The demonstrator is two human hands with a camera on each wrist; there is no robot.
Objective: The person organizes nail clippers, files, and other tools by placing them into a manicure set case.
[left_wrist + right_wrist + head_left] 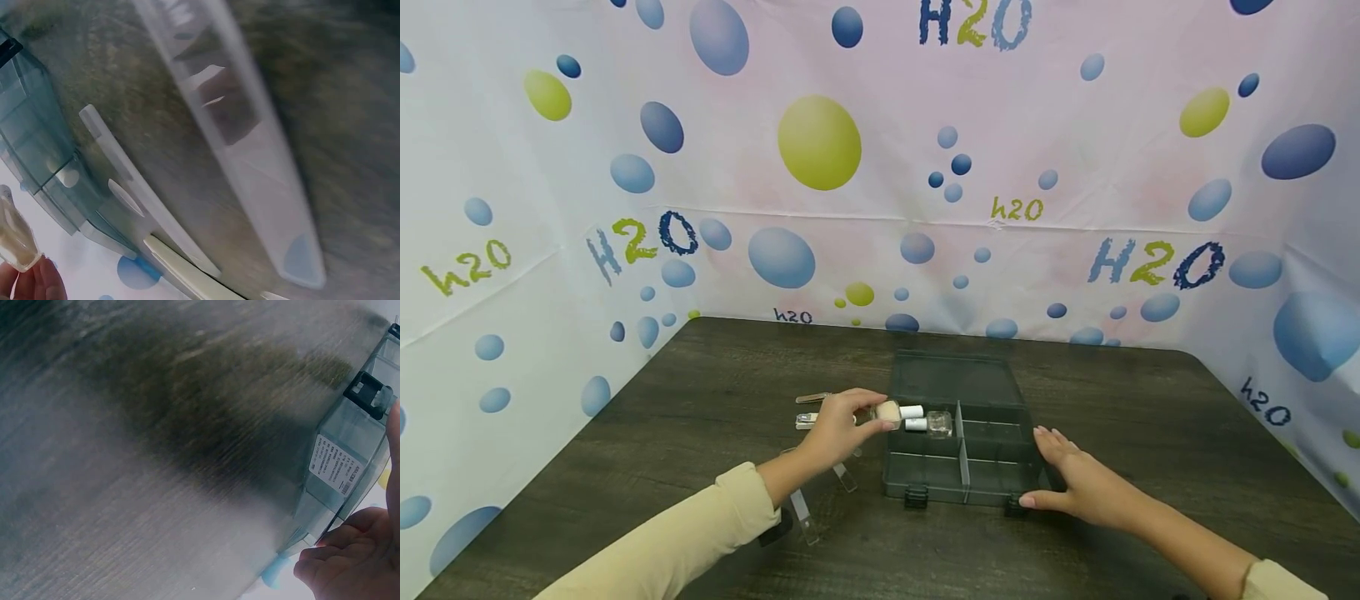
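My left hand (842, 429) pinches a small nail polish bottle (888, 413) with beige polish and a white cap, over the left edge of a clear grey divided box (951, 497). The left wrist view shows that bottle (15, 234) between the fingertips. A clear nail polish bottle (938, 424) with a white cap lies in the box's back left compartment. The box's lid (955, 379) is folded back. My right hand (1086, 483) rests at the box's right side, thumb by the front latch (1015, 505) and fingers extended along the side wall.
Left of the box lie a nail clipper (805, 422), a slim beige tool (811, 398) and long pieces in clear sleeves, one sleeve (802, 512) near the left cuff. A patterned curtain (865, 250) stands behind the dark wooden table (1150, 408).
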